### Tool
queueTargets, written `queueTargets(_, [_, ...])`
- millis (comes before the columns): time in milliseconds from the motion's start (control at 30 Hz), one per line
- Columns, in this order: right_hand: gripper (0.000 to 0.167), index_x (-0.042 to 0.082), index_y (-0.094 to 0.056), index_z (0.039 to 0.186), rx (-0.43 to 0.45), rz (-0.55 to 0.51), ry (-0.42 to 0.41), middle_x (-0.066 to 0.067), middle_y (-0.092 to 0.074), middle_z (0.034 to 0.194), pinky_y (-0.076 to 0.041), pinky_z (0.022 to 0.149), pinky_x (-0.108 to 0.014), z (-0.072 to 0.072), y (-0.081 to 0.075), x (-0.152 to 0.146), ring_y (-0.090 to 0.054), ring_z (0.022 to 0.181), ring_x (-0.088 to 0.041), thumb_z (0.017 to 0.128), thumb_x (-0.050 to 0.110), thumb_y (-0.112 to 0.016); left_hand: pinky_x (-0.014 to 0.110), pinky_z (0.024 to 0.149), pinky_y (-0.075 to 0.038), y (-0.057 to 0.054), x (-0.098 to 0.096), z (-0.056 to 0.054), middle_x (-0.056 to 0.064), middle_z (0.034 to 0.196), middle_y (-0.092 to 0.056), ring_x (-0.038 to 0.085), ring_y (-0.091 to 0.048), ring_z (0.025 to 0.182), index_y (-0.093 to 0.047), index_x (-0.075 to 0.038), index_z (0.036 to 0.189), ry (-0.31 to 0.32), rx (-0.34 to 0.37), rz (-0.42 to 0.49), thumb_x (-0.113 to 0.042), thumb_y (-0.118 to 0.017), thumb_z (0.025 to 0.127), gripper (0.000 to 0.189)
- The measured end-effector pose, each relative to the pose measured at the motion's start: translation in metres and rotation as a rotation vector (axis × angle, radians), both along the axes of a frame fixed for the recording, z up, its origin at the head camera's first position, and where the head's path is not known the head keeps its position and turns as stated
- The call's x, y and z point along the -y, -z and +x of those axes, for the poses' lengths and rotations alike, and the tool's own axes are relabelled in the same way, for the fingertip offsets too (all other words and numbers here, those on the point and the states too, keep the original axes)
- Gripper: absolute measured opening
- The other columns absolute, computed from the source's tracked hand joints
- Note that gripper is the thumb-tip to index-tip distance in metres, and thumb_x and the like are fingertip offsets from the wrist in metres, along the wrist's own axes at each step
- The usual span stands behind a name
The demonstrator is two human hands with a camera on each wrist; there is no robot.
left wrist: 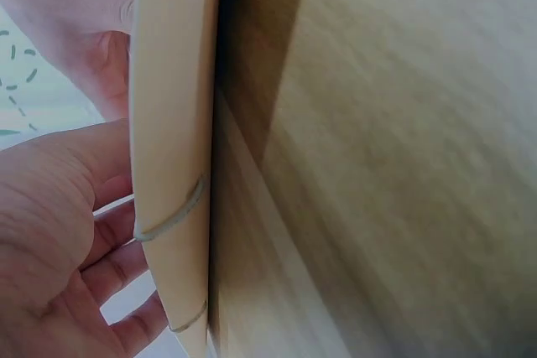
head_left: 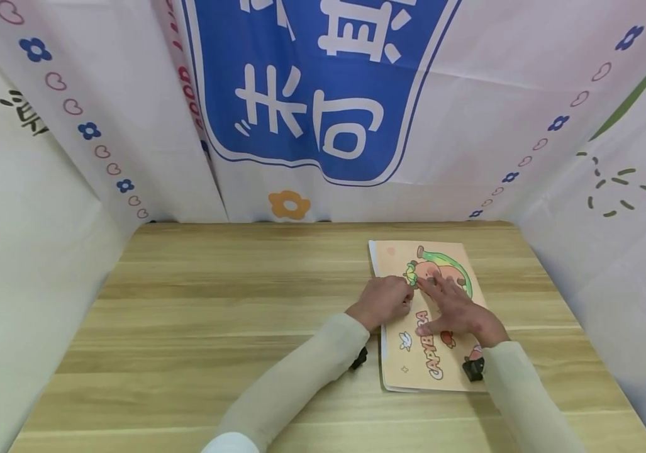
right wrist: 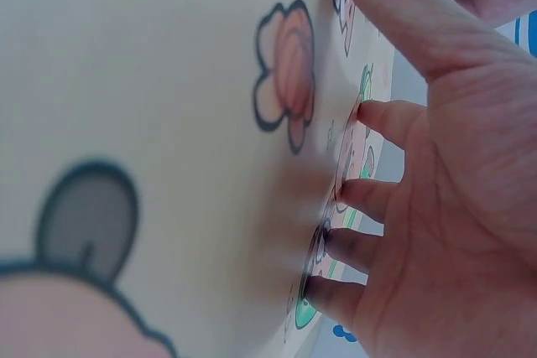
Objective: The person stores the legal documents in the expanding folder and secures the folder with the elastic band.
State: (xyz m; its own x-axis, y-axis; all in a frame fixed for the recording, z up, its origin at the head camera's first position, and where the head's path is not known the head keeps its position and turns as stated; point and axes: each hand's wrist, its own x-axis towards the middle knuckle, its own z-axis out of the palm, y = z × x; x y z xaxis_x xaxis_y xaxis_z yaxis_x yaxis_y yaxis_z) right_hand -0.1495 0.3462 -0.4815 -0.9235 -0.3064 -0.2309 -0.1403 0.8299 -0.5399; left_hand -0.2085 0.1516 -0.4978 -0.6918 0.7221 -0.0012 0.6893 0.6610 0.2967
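A peach-coloured book (head_left: pixel 404 371) with CAPYBARA and cartoon drawings on its cover lies on the wooden table. My left hand (head_left: pixel 384 299) rests at the book's left edge with bent fingers. In the left wrist view, the book's edge (left wrist: pixel 172 148), crossed by two thin curved loops, hides those fingertips, and I cannot tell whether they pinch anything. My right hand (head_left: pixel 458 313) lies over the middle of the cover with spread fingers. The right wrist view shows its fingertips (right wrist: pixel 319 289) touching the printed cover (right wrist: pixel 185 140), with my left hand close by at the top.
The wooden table (head_left: pixel 232 283) extends to the left of the book. White printed cloth (head_left: pixel 458 138) hangs behind it and along both sides. Black wrist devices (head_left: pixel 473 369) sit at my sleeves, the right one over the cover's lower right part.
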Motion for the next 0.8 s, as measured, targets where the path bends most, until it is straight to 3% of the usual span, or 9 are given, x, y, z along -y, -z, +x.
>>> queueTargets(333, [0.116,0.002,-0.025,0.161,0.017,0.042,0.011,-0.036,0.000,0.164,-0.001,0.111,-0.075,-0.0010,0.0005,0.0006,0.003,0.145,-0.063,0.076,0.048,-0.089,0.023,0.059,-0.040,-0.0042,-0.0009,-0.0002,-0.009,0.075,-0.056,0.008,-0.052,0.069,-0.066,-0.021,0.076,0.022,-0.019,-0.028,-0.020,-0.072,0.096,0.021])
queueTargets(667, [0.115,0.003,-0.026,0.161,0.004,0.033,0.010,-0.036,-0.002,0.164,-0.001,0.111,-0.076,-0.0010,0.0030,0.0010,0.003,0.145,-0.062,0.076,0.049,-0.089,0.026,0.063,-0.045,0.0009,-0.0056,0.0029,-0.008,0.087,-0.059,0.009,-0.053,0.074,-0.070,-0.021,0.084,0.055,-0.075,-0.051,-0.016,-0.072,0.089,0.007])
queueTargets(800, [0.117,0.003,-0.025,0.162,0.004,0.044,0.006,-0.036,-0.001,0.164,-0.002,0.111,-0.076,-0.0008,0.0034,0.0001,0.003,0.145,-0.062,0.076,0.050,-0.088,0.025,0.066,-0.044,0.0019,-0.0039,0.0031,-0.007,0.092,-0.059,0.009,-0.053,0.078,-0.071,-0.020,0.090,0.037,-0.034,-0.026,-0.017,-0.071,0.089,0.003])
